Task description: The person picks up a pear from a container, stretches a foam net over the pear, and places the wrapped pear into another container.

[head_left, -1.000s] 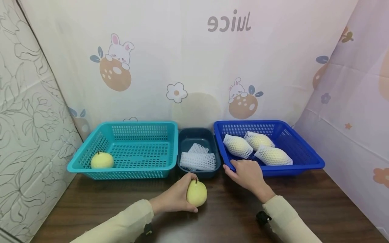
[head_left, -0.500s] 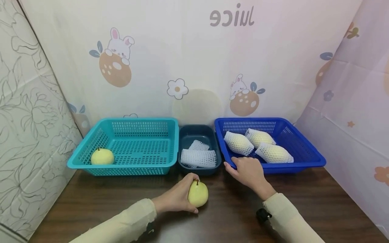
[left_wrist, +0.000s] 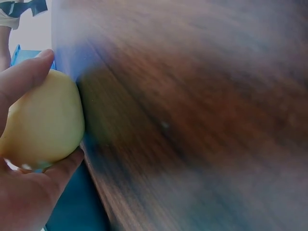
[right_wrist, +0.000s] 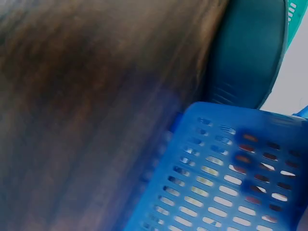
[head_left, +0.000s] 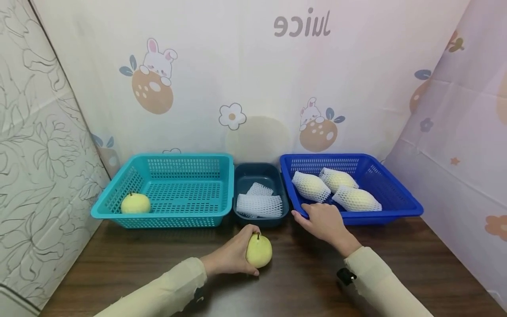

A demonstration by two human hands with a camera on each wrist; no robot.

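Observation:
My left hand [head_left: 231,254] holds a round yellow pear [head_left: 259,252] between thumb and fingers, stem upward, close over the table in front of the small dark bin. In the left wrist view the thumb and fingers lie on opposite sides of the pear [left_wrist: 45,120]. At the blue basket's [head_left: 400,207] front left corner, my right hand [head_left: 326,223] grips the rim; fingers show faintly through the slots of the basket wall [right_wrist: 211,171] in the right wrist view. Inside that basket lie three pears [head_left: 310,186] in white foam net sleeves.
A teal basket [head_left: 186,215] stands at the left with one bare pear [head_left: 135,203] in its front left corner. Between the baskets sits a small dark bin [head_left: 253,171] containing white foam nets [head_left: 259,205]. A printed curtain [head_left: 253,79] hangs behind the brown table [head_left: 285,286].
The head view has shifted slightly. Both hands keep their places, the left holding the pear and the right at the blue basket's rim.

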